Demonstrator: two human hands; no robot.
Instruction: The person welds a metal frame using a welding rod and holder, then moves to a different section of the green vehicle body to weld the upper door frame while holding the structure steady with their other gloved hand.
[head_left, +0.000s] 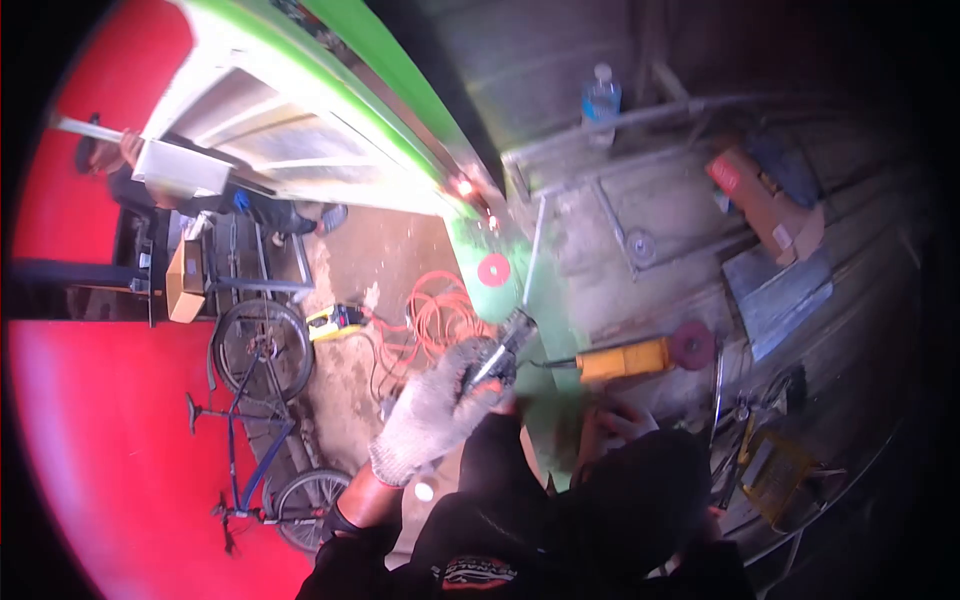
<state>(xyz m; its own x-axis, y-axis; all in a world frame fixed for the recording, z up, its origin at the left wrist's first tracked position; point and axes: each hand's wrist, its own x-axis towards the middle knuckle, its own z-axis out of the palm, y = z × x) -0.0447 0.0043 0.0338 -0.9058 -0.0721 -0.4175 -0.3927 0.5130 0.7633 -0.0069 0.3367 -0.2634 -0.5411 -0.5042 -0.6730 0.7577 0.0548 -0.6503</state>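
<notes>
My left hand [435, 410], in a pale knitted work glove, is closed around a black welding electrode holder [508, 345]. A thin grey welding electrode [537, 245] slants up from it, over a green metal surface [560, 330]. My right hand [612, 425] looks bare and blurred, with bent fingers at the edge of a large dark shape [640, 490]; what it grips is hidden. Just above that hand lies a yellow angle grinder [625, 360] with a dark red disc [691, 345]. A loose red disc [494, 270] lies on the green surface, near two glowing spots [466, 187] on the frame.
A green-edged white panel [300, 130] rises at upper left. Orange cable [440, 310] lies coiled on the floor by a yellow-black box [336, 321]. A bicycle [262, 430] is at left, with another person [185, 185] beyond. A water bottle [601, 100] and a cardboard box [765, 205] are at right.
</notes>
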